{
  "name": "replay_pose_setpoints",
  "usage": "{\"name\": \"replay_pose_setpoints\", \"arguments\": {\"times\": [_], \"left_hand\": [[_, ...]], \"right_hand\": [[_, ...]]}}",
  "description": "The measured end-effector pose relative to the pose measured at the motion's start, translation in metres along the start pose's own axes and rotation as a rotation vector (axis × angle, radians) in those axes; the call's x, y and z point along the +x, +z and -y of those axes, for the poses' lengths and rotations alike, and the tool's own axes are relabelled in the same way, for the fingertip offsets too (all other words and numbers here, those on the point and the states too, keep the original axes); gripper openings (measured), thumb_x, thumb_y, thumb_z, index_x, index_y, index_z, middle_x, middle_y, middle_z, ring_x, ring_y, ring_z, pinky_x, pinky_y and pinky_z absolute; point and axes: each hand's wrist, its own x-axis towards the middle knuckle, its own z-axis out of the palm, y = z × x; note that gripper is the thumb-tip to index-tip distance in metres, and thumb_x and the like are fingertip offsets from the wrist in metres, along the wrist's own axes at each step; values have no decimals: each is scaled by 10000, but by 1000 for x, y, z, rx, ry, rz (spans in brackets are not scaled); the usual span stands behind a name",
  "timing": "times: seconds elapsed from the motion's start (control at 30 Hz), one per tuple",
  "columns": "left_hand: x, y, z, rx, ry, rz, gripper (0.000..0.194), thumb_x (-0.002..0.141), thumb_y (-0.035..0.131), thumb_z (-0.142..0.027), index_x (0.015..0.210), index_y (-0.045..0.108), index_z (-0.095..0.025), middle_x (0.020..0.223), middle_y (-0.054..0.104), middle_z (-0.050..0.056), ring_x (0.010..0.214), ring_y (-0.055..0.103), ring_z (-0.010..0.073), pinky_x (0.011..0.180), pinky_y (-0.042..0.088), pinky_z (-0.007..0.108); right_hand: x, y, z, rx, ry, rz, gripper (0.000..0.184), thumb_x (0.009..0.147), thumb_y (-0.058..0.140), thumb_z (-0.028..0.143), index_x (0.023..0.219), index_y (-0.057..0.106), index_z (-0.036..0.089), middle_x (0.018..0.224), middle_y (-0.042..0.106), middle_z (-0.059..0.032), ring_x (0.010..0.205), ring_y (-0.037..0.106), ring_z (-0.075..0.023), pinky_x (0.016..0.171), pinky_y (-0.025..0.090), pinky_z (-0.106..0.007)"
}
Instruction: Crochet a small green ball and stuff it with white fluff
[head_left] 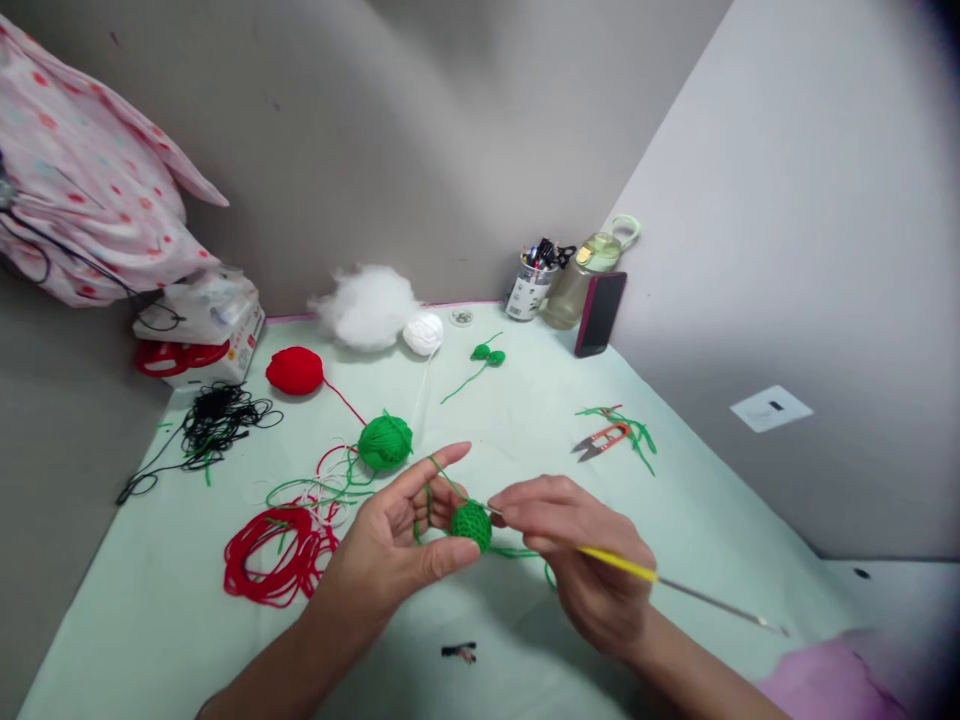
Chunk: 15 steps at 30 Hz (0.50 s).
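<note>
My left hand [409, 535] pinches a small round green crochet piece [472, 526] between thumb and fingers, with green yarn running over its raised index finger. In my right hand [581, 550] is a crochet hook [619, 565] with a yellow grip and metal ends, held like a pen. Its near tip meets the upper right edge of the crochet piece; its other end points down to the right. Green yarn also trails below the piece, between the hands. Just beyond my left hand lies a green yarn ball [385, 442].
Red yarn loops [270, 555] and tangled black cord [221, 420] lie left. Farther back are a red yarn ball [295, 371], white stuffing [371, 308] and a white yarn ball [423, 333]. Orange thread snips [602, 440], a propped phone [601, 315] and a bottle [570, 290] stand right.
</note>
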Motion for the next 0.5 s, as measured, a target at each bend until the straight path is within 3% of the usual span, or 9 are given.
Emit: {"name": "replay_pose_setpoints", "arguments": {"times": [0.1,0.23,0.37,0.5], "left_hand": [[0,-8,-5,207,43,7,674,721,908,-270,1356,700,-356,998,674,0,975,613,175,962,480,293],[-1,-17,-13,353,17,115,642,759,848,-252,1372,687,-359,1031,677,12,1025,601,203,1036,457,341],[0,-21,-16,337,-22,180,613,769,832,-263,1364,698,-325,1060,680,31,1034,609,219,1047,455,372],[0,-20,-11,238,-30,184,594,817,784,-247,1396,675,-324,1071,683,39,962,625,200,941,500,340]], "right_hand": [[5,-8,4,50,91,32,236,1011,615,158,1142,788,250,913,797,-64,872,755,-200,729,636,-325],[9,-18,3,194,285,47,186,1011,626,201,1052,803,236,838,777,-52,787,735,-182,711,612,-310],[12,-20,-4,451,504,-15,151,974,696,302,948,813,209,783,755,-39,638,713,-151,634,600,-282],[17,-16,-6,607,621,-46,182,922,753,343,866,810,180,766,752,-39,568,689,-131,566,586,-259]]}}
